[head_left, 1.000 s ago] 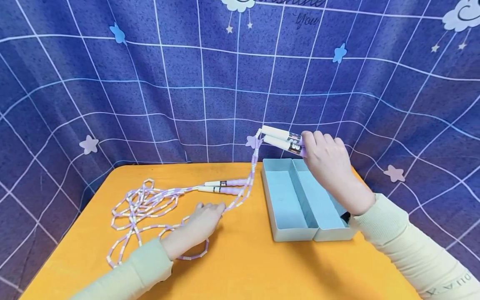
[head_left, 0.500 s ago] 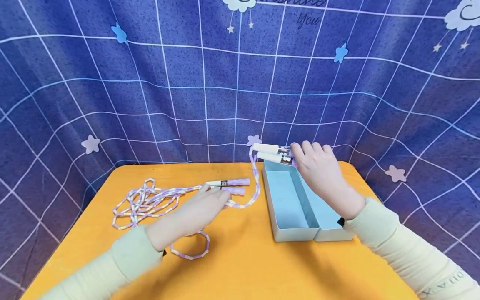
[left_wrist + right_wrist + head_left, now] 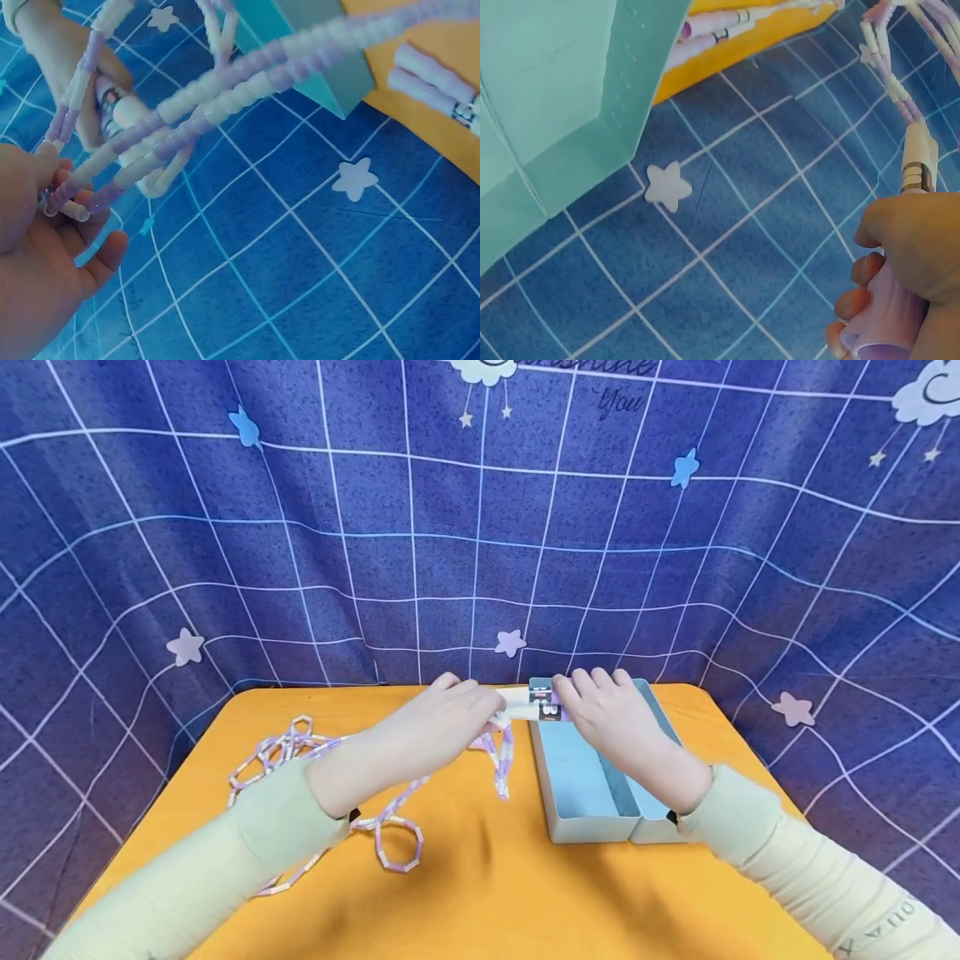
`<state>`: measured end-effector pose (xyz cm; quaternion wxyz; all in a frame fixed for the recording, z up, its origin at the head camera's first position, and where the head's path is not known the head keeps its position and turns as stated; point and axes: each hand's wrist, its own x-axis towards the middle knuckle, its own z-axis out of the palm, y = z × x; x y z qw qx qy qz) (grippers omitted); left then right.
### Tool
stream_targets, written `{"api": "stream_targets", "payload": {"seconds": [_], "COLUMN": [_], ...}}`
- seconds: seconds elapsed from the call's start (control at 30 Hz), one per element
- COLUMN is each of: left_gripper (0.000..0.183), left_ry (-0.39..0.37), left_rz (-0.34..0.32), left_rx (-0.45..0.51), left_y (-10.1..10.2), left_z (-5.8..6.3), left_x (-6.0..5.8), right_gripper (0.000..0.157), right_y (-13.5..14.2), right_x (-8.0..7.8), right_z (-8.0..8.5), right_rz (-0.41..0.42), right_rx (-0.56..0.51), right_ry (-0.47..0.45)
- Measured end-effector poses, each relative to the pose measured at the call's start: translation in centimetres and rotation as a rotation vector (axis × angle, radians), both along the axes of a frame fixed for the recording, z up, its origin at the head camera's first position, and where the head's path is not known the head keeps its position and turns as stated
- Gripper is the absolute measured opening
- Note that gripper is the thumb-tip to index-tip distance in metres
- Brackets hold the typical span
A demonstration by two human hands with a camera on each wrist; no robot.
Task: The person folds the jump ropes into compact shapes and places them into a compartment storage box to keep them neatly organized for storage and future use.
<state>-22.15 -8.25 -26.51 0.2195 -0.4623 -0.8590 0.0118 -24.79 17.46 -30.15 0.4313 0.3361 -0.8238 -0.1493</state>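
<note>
My right hand (image 3: 611, 714) grips the two lilac-and-white handles (image 3: 519, 703) of a beaded jump rope above the light blue box. The right wrist view shows the fingers wrapped round the lilac grips (image 3: 889, 307). My left hand (image 3: 450, 714) is close by on the left, pinching the doubled beaded cord (image 3: 217, 105) between thumb and fingers. A short folded length of cord (image 3: 503, 768) hangs below that hand. A second jump rope (image 3: 281, 752) lies in loops on the table's left; my left arm hides its handles in the head view, but its handles (image 3: 431, 79) show in the left wrist view.
The light blue box (image 3: 592, 831), with two long sections side by side, stands on the right of the orange table (image 3: 480, 893). A dark blue grid-patterned curtain (image 3: 450, 568) with stars hangs behind the table and round its sides.
My right hand has lowered the handles and brought them left over the box. My left hand has risen and moved right along the cord to meet them, gathering some of it.
</note>
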Motion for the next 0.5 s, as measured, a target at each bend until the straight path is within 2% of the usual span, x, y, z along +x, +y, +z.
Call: {"api": "stream_targets", "payload": {"seconds": [0.17, 0.33, 0.5], "left_gripper": [0.014, 0.016, 0.016], "left_ry": [-0.02, -0.109, -0.169], "left_rz": [0.027, 0.047, 0.054], "left_rx": [-0.011, 0.053, 0.117], "left_y": [1.3, 2.3, 2.3], "left_z": [1.0, 1.8, 2.5], "left_x": [-0.6, -1.4, -2.4], "right_gripper": [0.027, 0.033, 0.026], "right_y": [-0.6, -0.8, -0.9], "right_x": [0.2, 0.8, 1.4], "right_z": [-0.7, -1.0, -1.1], "right_rz": [0.049, 0.073, 0.102], "right_rx": [0.023, 0.066, 0.061], "right_ry": [0.034, -0.036, -0.08]}}
